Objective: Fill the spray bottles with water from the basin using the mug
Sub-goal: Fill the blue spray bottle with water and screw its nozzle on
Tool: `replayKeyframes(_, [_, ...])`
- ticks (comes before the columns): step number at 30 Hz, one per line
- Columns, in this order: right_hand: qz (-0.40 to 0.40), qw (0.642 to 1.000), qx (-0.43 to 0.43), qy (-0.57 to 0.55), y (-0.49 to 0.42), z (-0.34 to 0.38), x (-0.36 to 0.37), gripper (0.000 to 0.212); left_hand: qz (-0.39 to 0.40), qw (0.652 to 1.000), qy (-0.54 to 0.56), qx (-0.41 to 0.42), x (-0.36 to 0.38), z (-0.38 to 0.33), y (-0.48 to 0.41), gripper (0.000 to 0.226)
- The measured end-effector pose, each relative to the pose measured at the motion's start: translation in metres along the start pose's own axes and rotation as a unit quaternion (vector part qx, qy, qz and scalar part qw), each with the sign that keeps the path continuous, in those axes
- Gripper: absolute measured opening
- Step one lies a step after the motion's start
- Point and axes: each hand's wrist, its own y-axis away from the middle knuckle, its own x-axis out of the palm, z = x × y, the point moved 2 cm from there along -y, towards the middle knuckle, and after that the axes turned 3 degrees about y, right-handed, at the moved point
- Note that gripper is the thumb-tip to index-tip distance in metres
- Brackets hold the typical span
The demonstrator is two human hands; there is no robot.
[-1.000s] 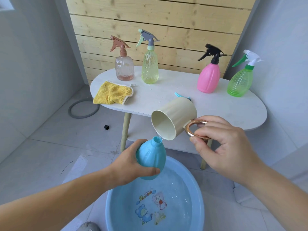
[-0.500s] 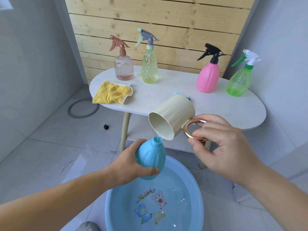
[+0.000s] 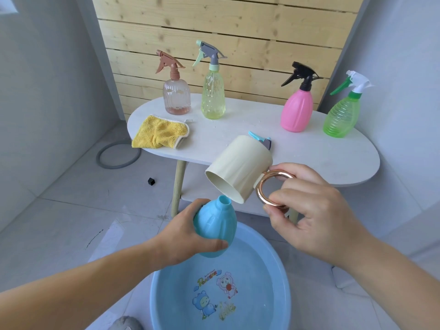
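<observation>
Fingers [image 3: 292,196] of the right hand [image 3: 312,220] pinch the ring handle [image 3: 260,189] of a cream mug [image 3: 238,172], tipped mouth-down just above the open neck of a blue bottle [image 3: 216,227], which the left hand [image 3: 183,241] grips over the water-filled basin [image 3: 266,270] below.

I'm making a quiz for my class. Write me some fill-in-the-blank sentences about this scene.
1. The left hand holds the ____ bottle over the basin.
2. The right hand grips the tilted mug by its ____.
3. The cloth on the table is ____.
Missing words: blue; handle; yellow.
</observation>
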Motion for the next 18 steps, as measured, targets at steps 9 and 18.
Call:
replayKeyframes(9, [0.002,0.869,0.409,-0.28,0.021,-0.004,0.037,0.028,-0.004,1.0,-0.002,-0.009,-0.004,0.005,0.004,0.079])
replayKeyframes(18, [0.216,0.778,0.545,-0.225,0.104,-0.048,0.154,0.035,0.001,1.0,0.004,-0.026,-0.007,0.015,0.007,0.083])
